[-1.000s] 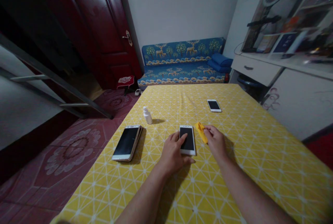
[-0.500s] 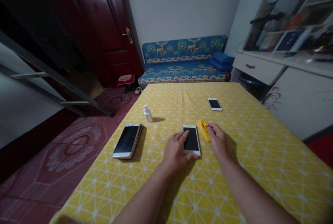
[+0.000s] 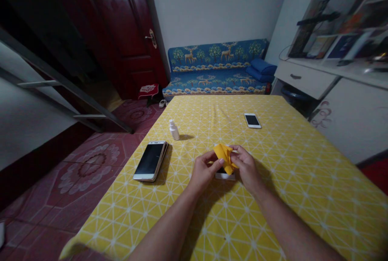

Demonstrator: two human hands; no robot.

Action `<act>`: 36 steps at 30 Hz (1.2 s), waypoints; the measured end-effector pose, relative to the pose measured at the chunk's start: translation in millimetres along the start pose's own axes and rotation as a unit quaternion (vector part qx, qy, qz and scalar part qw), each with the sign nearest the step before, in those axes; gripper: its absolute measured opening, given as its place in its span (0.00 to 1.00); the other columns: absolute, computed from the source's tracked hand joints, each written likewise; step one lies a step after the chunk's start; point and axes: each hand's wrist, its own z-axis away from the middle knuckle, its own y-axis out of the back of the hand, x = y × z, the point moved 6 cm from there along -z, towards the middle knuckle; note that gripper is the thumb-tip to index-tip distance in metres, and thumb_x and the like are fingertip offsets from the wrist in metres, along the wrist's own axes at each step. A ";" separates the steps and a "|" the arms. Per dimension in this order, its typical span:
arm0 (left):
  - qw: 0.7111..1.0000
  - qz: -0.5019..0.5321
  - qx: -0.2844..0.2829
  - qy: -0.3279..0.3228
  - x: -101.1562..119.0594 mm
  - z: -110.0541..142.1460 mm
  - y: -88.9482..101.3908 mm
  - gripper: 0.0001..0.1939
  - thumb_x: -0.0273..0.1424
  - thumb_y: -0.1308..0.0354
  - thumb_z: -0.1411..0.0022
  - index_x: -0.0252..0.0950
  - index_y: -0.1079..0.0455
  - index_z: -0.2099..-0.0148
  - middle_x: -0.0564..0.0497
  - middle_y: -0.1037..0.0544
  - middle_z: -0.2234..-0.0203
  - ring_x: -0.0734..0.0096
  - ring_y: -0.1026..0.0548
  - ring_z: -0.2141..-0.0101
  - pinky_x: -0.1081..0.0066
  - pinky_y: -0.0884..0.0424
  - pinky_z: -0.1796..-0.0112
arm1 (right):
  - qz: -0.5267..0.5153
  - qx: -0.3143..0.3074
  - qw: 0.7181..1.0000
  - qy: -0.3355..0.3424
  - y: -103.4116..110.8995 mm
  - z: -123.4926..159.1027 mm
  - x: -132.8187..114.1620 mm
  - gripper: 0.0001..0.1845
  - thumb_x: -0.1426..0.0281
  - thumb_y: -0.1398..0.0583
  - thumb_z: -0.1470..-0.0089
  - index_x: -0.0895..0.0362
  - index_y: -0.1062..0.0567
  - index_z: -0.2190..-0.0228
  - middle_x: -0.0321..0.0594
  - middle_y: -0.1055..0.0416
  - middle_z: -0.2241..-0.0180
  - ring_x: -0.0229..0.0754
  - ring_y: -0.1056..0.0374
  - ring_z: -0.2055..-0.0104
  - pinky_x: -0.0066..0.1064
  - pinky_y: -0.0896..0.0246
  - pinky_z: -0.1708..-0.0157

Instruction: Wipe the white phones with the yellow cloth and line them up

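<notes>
A small folded yellow cloth (image 3: 223, 157) is pinched between my two hands. My left hand (image 3: 204, 170) grips its left side with thumb and fingers, and my right hand (image 3: 245, 165) is closed on its right side. Just below the cloth lies a white smartphone (image 3: 225, 176), screen up on the table; cloth and hands cover most of it, leaving mainly its lower edge in sight. To the left, a larger phone (image 3: 149, 161) with a dark screen rests on a brownish case or stack. A white spray bottle (image 3: 174, 130) stands upright behind that phone.
A smaller white phone (image 3: 252, 120) lies farther back on the right. The yellow patterned tablecloth (image 3: 291, 180) covers the table. Beyond it are a blue sofa (image 3: 209, 79), a red stool (image 3: 148, 90) and a white cabinet (image 3: 351, 119). A metal ladder (image 3: 72, 91) leans at left.
My left hand has lifted off the white smartphone and taken hold of the yellow cloth. My right hand has brought the cloth leftward, over the phone. The view has shifted slightly.
</notes>
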 end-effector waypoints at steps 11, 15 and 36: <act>0.997 -0.011 0.072 -0.005 -4.6 -2.7 13.0 0.15 0.41 0.31 0.49 0.33 0.23 0.72 0.51 0.26 0.78 0.75 0.31 0.77 0.75 0.34 0.73 | 0.119 -0.041 0.990 0.055 -11.4 8.6 -11.7 0.18 0.57 0.33 0.53 0.51 0.27 0.62 0.37 0.25 0.67 0.43 0.29 0.66 0.32 0.32 0.66; 0.993 0.089 0.075 0.036 -12.7 -1.7 13.6 0.17 0.42 0.30 0.51 0.33 0.26 0.71 0.52 0.26 0.78 0.76 0.31 0.76 0.76 0.34 0.72 | 0.096 0.021 0.994 0.052 -2.8 4.4 -12.2 0.16 0.55 0.35 0.51 0.55 0.25 0.71 0.36 0.28 0.73 0.41 0.32 0.70 0.30 0.36 0.70; 0.960 0.062 0.274 -0.017 1.1 -5.8 78.4 0.16 0.35 0.32 0.52 0.32 0.23 0.61 0.52 0.22 0.71 0.75 0.27 0.72 0.76 0.33 0.70 | 0.531 -0.188 0.819 0.113 21.8 -0.4 -5.3 0.69 0.55 0.27 0.69 0.47 0.56 0.32 0.45 0.58 0.29 0.57 0.66 0.28 0.55 0.64 0.33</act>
